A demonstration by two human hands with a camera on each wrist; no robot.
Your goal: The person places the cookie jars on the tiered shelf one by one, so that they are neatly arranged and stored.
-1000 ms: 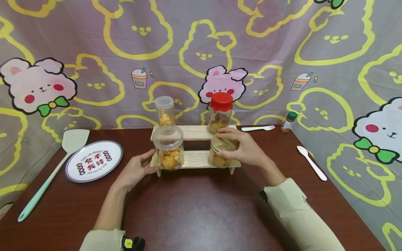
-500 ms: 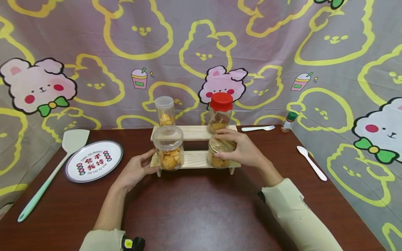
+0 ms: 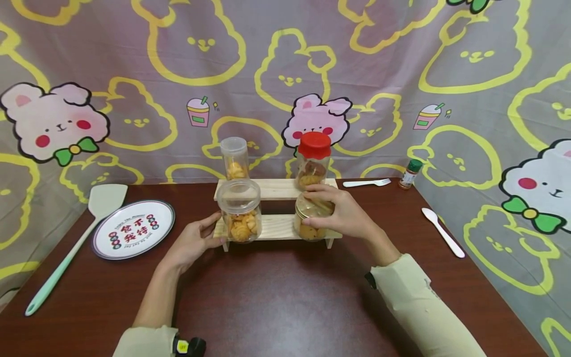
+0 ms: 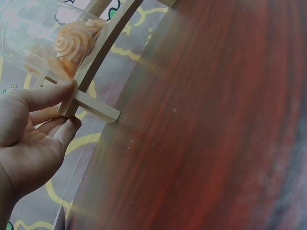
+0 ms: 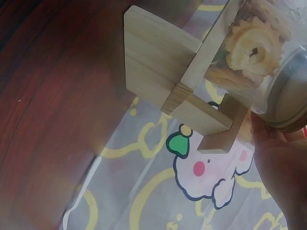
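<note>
A two-tier wooden rack (image 3: 280,225) stands mid-table. My left hand (image 3: 193,246) pinches the left end of its lower board, thumb above and fingers beneath in the left wrist view. Beside that hand, a clear jar with a clear lid (image 3: 241,225) holds swirled cookies on the lower tier. At the tier's right end my right hand (image 3: 348,214) grips a gold-lidded cookie jar (image 3: 308,231) around its lid. In the right wrist view, cookies (image 5: 254,48) show through its wall at the board. On the upper tier are a slim clear jar (image 3: 235,166) and a red-lidded jar (image 3: 314,163).
To the left lie a printed oval plate (image 3: 134,253) and a spatula (image 3: 67,260) with a mint handle. A white fork (image 3: 366,183), a green-capped spice bottle (image 3: 409,174) and a white spoon (image 3: 442,232) are at the right. A patterned cloth (image 3: 383,59) hangs behind the table.
My right hand and the gold-lidded jar have shifted slightly left and toward the front of the lower tier. My left hand has stayed on the rack's end.
</note>
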